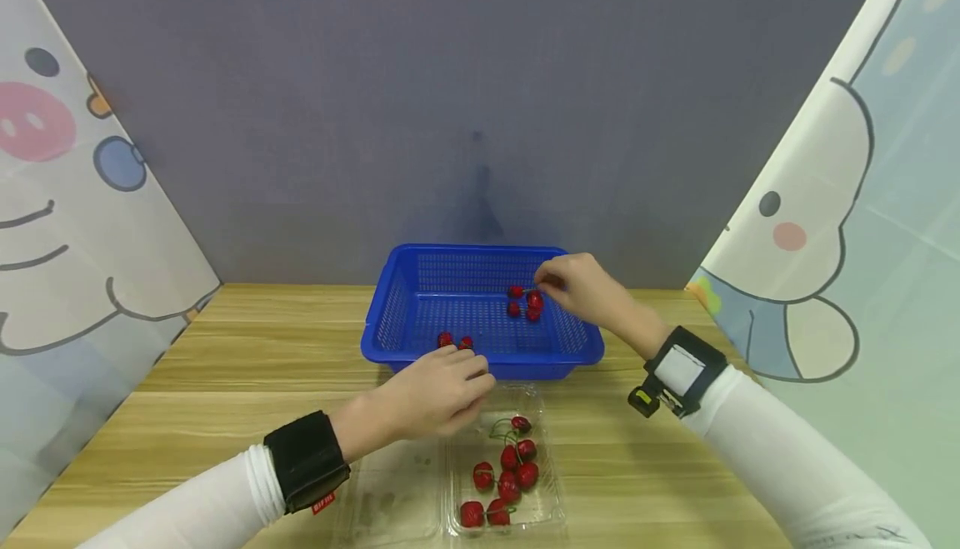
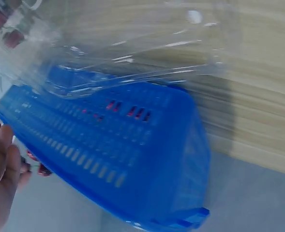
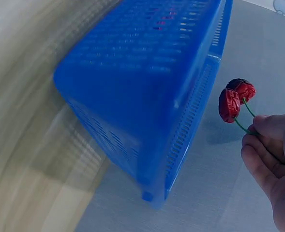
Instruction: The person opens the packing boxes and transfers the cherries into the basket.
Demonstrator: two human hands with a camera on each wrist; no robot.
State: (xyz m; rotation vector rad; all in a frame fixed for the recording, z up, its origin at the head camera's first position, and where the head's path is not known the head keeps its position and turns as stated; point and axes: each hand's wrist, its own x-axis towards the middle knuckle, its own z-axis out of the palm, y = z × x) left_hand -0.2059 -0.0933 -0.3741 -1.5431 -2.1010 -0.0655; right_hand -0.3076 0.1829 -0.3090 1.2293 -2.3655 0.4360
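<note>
My right hand [image 1: 581,286] is over the right side of a blue plastic basket [image 1: 465,251]. Its thumb and fingertips pinch the green stems of two red cherries [image 3: 229,104], which dangle clear of the rim in the right wrist view. My left hand [image 1: 435,391] is at the basket's near rim. In the left wrist view, dark red cherries [image 2: 44,170] are at its fingertips above the rim, apparently pinched, with the grip partly hidden. More cherries [image 1: 513,309] lie inside the basket on the right.
A clear plastic clamshell box [image 1: 555,495] lies open on the wooden table [image 1: 645,466] in front of the basket. Several stemmed cherries [image 1: 508,486] sit in its right half. A grey panel [image 1: 480,116] stands behind, with cartoon-printed sheets [image 1: 817,282] at both sides.
</note>
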